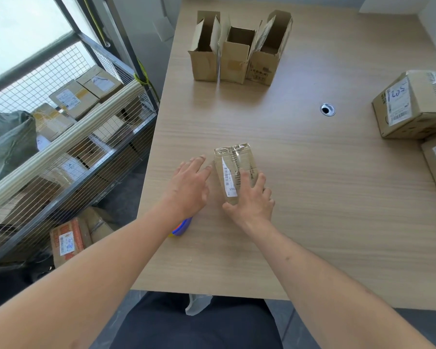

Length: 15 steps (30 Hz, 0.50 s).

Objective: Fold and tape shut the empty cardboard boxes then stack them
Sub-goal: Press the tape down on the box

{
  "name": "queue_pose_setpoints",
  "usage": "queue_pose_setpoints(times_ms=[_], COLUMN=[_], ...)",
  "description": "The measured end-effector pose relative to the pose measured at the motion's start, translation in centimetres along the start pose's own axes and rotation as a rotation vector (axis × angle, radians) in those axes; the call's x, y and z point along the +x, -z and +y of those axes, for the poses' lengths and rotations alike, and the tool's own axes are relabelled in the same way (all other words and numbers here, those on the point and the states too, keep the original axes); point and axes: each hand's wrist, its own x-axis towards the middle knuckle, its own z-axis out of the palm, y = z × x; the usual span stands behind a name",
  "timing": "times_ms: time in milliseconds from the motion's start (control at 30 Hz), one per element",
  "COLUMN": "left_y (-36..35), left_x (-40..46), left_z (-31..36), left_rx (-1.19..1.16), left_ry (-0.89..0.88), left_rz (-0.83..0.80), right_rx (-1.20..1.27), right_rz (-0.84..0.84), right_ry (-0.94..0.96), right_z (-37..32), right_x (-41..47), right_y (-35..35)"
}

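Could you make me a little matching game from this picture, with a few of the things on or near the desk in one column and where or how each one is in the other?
Things:
1. small taped box
2. three cardboard boxes
3. round cable hole
4. box with handwritten label

Places or states:
A. standing at the far end of the table, tops open
B. under the right hand, left hand beside it
C. set in the tabletop, right of centre
D. at the right edge, closed

Pairs: 1-B, 2-A, 3-C, 4-D
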Motion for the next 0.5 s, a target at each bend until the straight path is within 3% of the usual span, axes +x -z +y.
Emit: queue_pose_setpoints(times_ms=[500], left_y=[9.7], left_x=[-0.6], left_z=[9.0], left_rx=[0.042], left_ry=[0.111], left_rz=[0.070], right_rx=[-0.005], right_rz=[0.137], right_ry=[0.133], right_z=[2.4], right_x=[-3.4], right_y=[13.4])
